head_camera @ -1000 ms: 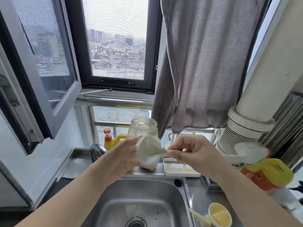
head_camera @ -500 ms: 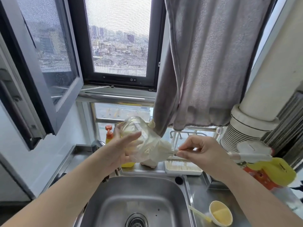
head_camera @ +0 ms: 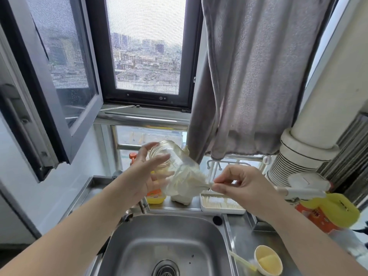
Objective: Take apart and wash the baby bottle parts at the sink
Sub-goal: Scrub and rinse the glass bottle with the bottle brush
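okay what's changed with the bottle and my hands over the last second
The clear glass baby bottle in the left hand has tipped from upright to lying slanted, its open mouth now toward the upper left. The right hand keeps its pinch on the thin handle of the white brush at the bottle's base. The steel sink is unchanged.

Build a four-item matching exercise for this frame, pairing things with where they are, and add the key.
Things:
1. glass bottle
2. yellow cup
3. white tray
4. yellow soap bottle

Places:
A. on the counter right of the sink
B. tilted in the left hand, above the sink
C. on the ledge behind the sink, below the right hand
D. on the ledge, behind the left hand

Pairs: 1-B, 2-A, 3-C, 4-D
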A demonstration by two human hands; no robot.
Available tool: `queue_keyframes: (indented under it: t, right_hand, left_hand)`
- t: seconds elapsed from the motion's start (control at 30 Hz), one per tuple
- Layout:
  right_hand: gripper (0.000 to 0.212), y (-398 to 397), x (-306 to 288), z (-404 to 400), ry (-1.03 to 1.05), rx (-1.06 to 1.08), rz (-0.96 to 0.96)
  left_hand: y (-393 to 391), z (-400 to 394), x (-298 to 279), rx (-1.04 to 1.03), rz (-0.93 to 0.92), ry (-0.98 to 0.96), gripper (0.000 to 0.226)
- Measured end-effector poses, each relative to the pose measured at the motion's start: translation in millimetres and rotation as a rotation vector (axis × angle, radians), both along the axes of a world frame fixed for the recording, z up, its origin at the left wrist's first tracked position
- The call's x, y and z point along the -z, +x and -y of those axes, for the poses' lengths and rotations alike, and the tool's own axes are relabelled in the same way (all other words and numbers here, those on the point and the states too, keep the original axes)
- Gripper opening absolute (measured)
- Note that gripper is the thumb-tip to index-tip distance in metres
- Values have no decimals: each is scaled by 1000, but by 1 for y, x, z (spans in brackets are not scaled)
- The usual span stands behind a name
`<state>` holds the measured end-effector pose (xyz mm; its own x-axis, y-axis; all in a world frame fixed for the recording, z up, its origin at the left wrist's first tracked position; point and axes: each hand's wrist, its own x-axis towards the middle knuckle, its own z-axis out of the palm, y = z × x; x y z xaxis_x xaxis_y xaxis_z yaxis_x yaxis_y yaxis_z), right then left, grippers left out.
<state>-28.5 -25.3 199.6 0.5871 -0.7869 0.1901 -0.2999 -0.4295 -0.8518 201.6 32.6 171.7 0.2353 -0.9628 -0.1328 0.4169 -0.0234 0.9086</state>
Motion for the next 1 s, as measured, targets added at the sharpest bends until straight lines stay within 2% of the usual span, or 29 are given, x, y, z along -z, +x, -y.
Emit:
queue_keyframes:
  t: [0.07, 0.23, 0.3, 0.37, 0.43, 0.6, 0.73, 0.9, 1.0]
  right_hand:
    - [9, 2, -1, -1, 5, -8, 14]
    - [9, 5, -3, -2, 34, -6, 70]
    - [9, 6, -2, -2, 46, -6, 72]
    - [9, 6, -2, -1, 55, 1, 74]
    - [9, 6, -2, 1, 64, 7, 80]
    - [9, 8, -2, 4, 61, 3, 74]
    - [10, 9, -3, 4, 71, -7, 98]
    - [10, 7, -3, 7, 44, -22, 57]
    - [9, 4, -7, 17, -16, 22, 48]
  left_hand:
    - [-3, 0, 1, 26, 12, -22, 78]
    - [-4, 1, 1, 61, 58, -64, 86]
    - [-2, -1, 1, 93, 66, -74, 105]
    - [0, -4, 1, 138, 94, -50, 135]
    - [2, -5, 1, 161, 115, -36, 143]
    - [3, -8, 1, 191, 192, -18, 135]
    - [2, -7, 4, 130, 370, 1, 117]
    - [5, -5, 8, 60, 284, -51, 118]
    - [8, -1, 13, 51, 180, -53, 108]
